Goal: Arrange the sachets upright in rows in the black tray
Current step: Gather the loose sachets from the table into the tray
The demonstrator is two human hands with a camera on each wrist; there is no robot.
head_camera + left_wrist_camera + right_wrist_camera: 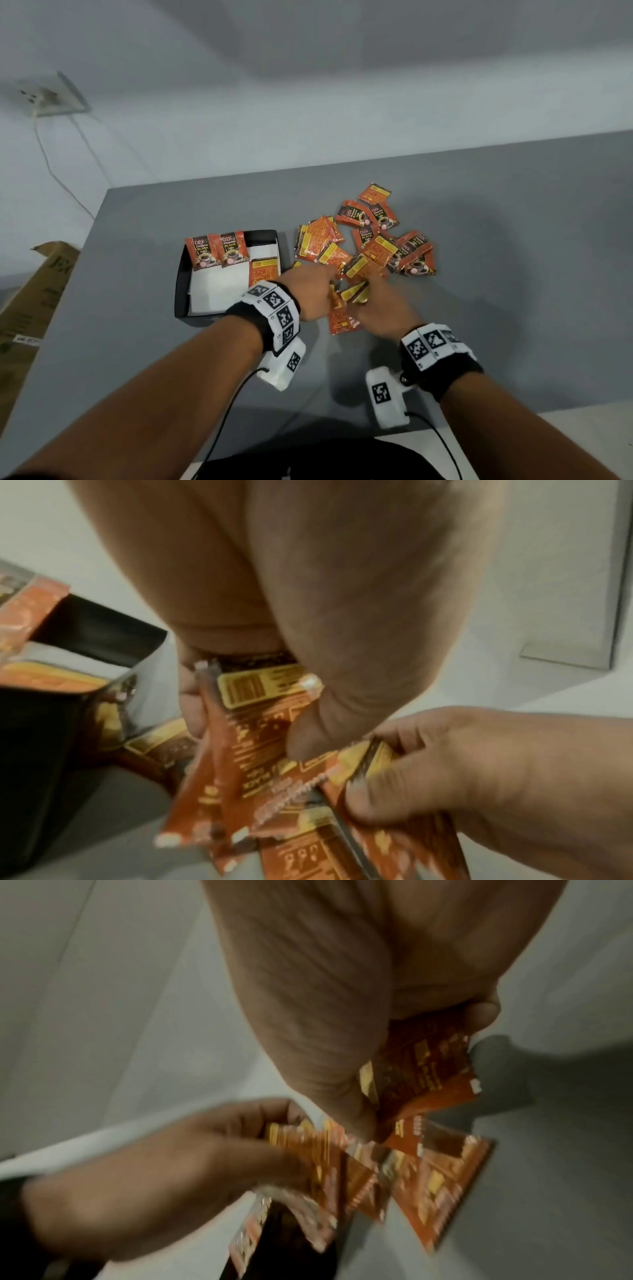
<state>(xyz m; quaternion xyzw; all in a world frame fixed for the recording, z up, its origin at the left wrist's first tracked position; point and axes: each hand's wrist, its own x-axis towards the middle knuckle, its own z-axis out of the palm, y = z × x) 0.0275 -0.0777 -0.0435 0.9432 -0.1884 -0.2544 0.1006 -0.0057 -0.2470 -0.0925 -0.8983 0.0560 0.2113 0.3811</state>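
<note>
The black tray stands left of centre on the grey table. Two orange-and-black sachets lean upright at its back left, and a third sachet stands at its right side. A loose pile of sachets lies to the tray's right. Both hands meet at the pile's near edge. My left hand pinches a few sachets between thumb and fingers. My right hand grips another small bunch of sachets. The held sachets overlap and the wrist views are blurred.
White paper lines the tray floor. A cardboard box stands off the table's left edge. A wall socket with a hanging cable is at the far left. The table's near edge runs just in front of my wrists.
</note>
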